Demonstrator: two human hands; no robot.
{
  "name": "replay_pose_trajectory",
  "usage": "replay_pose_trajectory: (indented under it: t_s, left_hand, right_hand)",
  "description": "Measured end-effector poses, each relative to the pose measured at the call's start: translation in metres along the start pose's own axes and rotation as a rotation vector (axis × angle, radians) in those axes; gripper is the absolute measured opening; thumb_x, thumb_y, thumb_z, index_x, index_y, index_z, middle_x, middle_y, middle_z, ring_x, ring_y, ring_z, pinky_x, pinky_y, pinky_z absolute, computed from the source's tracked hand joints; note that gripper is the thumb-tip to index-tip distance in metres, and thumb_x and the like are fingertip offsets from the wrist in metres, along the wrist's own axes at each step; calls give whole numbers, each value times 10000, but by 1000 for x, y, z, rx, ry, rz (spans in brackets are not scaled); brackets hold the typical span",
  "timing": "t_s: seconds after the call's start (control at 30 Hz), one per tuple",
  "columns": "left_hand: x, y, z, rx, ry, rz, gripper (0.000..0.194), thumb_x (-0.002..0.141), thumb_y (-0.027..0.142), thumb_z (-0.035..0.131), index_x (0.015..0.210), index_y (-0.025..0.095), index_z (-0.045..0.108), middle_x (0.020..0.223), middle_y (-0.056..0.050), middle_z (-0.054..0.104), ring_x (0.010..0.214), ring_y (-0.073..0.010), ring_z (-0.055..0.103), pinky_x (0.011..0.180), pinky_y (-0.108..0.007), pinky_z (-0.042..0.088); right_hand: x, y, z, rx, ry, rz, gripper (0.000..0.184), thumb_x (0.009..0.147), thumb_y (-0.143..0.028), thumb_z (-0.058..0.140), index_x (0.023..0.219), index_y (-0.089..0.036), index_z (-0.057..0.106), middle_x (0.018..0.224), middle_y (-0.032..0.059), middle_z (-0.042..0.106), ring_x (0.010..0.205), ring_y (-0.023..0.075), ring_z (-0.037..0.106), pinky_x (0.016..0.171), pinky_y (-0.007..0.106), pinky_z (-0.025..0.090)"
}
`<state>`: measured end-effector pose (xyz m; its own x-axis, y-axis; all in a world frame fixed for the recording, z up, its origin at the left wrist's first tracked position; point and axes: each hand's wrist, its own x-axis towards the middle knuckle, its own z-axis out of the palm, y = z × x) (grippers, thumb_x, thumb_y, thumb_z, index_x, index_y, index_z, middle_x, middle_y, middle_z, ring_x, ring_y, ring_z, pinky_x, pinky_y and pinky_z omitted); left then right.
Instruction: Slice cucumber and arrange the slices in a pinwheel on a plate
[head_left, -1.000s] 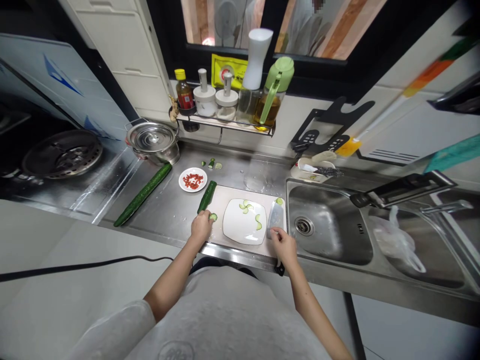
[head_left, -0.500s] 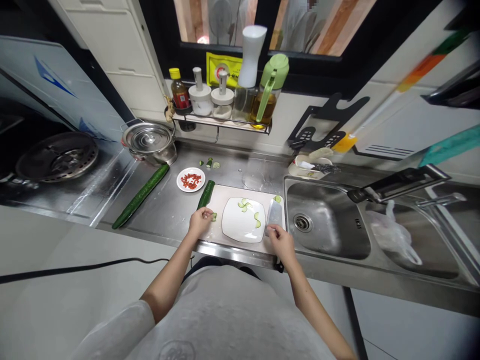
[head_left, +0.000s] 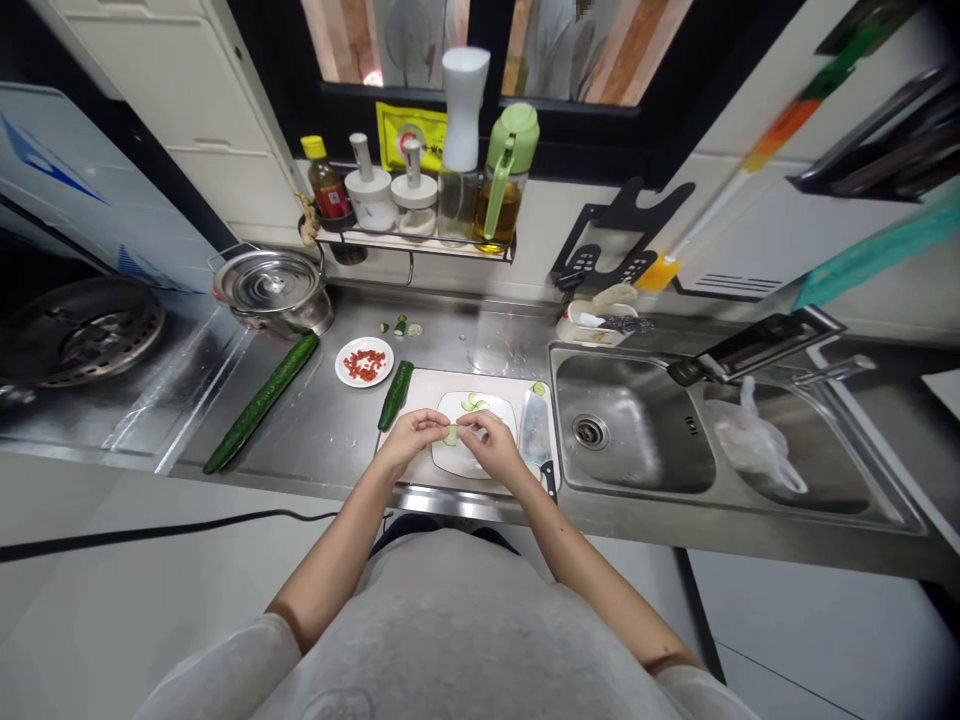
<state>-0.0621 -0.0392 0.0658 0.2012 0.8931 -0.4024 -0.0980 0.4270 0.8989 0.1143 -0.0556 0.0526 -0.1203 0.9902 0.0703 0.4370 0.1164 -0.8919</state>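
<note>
My left hand (head_left: 414,438) and my right hand (head_left: 489,442) meet over the left part of a white square plate (head_left: 465,465). Between their fingertips they pinch thin cucumber slices (head_left: 451,436); how many is hard to make out. More pale green slices (head_left: 474,402) lie near the plate's far edge, partly behind my right hand. The plate rests on a light cutting board (head_left: 421,385). A cleaver (head_left: 535,425) lies flat on the board's right side, its black handle toward me, with a cucumber piece (head_left: 538,389) beyond its blade. A cut cucumber (head_left: 396,394) lies along the board's left edge.
A small plate of chopped red pieces (head_left: 364,378), a whole cucumber (head_left: 262,402) and a lidded steel pot (head_left: 274,290) stand left. Cucumber ends (head_left: 400,326) lie behind. The double sink (head_left: 637,440) is right; a seasoning rack (head_left: 420,243) hangs at the back.
My right hand has left the cleaver's side and come left over the plate. My left hand has moved right with cucumber in its fingers, and both hands now meet. The view has shifted slightly.
</note>
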Motion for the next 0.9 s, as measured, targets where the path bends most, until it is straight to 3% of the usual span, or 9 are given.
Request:
replay_pose_trajectory:
  t_s: [0.13, 0.27, 0.37, 0.5, 0.67, 0.9]
  left_hand:
    - [0, -3, 4, -9, 6, 11, 393, 557, 363, 817, 832, 139, 648, 653, 3, 614, 498, -43, 439, 445, -170, 258]
    - [-3, -9, 7, -79, 3, -119, 478, 663, 521, 724, 954, 160, 611, 610, 37, 549, 414, -16, 302, 397, -165, 128]
    - [-6, -11, 12, -162, -79, -242, 506, 724, 566, 654, 1045, 181, 585, 664, 14, 577, 435, -28, 357, 397, -155, 124]
    - [-7, -11, 18, -238, -116, -306, 502, 741, 531, 652, 1105, 195, 571, 729, -6, 595, 487, -39, 430, 411, -144, 177]
    - [-5, -10, 19, -239, -120, -306, 480, 730, 494, 668, 1102, 208, 570, 747, 3, 591, 497, -35, 428, 419, -145, 176]
    - [-2, -9, 22, -188, -75, -166, 629, 563, 359, 814, 1115, 210, 553, 715, 48, 557, 507, -20, 396, 431, -154, 163]
  right_hand:
    - [1, -1, 1, 83, 30, 60, 151, 787, -343, 583, 752, -205, 634, 801, 36, 622, 800, 172, 554, 655, 275, 437]
    - [-2, 0, -3, 163, 51, 112, 180, 784, -368, 584, 755, -195, 623, 803, 31, 630, 778, 162, 562, 653, 268, 437]
    - [-3, 2, -5, 175, 42, 103, 183, 787, -374, 588, 766, -196, 626, 814, 28, 634, 785, 160, 566, 664, 269, 438]
    - [-5, 2, -6, 159, 35, 87, 183, 793, -374, 589, 786, -197, 634, 822, 27, 637, 792, 158, 569, 672, 271, 437]
    - [-6, -2, -9, 139, 31, 75, 175, 791, -369, 589, 767, -201, 631, 809, 31, 637, 797, 162, 568, 662, 270, 436]
    - [-9, 2, -13, 187, 34, 166, 176, 758, -368, 592, 718, -197, 605, 762, 23, 624, 754, 156, 559, 616, 254, 424]
